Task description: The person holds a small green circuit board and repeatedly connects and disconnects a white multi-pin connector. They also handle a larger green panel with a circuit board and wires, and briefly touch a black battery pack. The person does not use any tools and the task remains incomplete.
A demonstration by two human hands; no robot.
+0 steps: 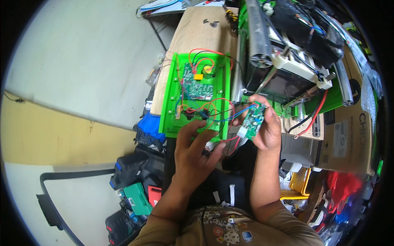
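You look down at your two bare hands at work over a bright green tray [167, 110], which lies partly on a pale wooden board [197, 33], its near end reaching toward your lap. Your right hand [269, 127], fingers and thumb closed on the edges, holds a small circuit board [255, 117] just beside the tray's near right corner. The small board is tilted, its green, component-covered face showing, with a white connector [242, 131] at its lower end. Blue wires [232, 118] run from it leftward over the tray.

Your left hand [193, 149] is at the tray's near edge, palm down, fingers spread, thumb apart from them. It has no clear hold on anything; whether a fingertip touches a wire is hard to tell, as the fingers cover that spot.

Inside the tray, toward its far end, lies a larger circuit board [197, 91] with a small yellow block [198, 77] on it. Red wires [205, 50] loop above.

To the right of the tray stands a machine with thick metal cylinders [259, 37], and beyond it a cardboard box [342, 135]. Low on the left are a green case [138, 200] and a blue bag [150, 126].
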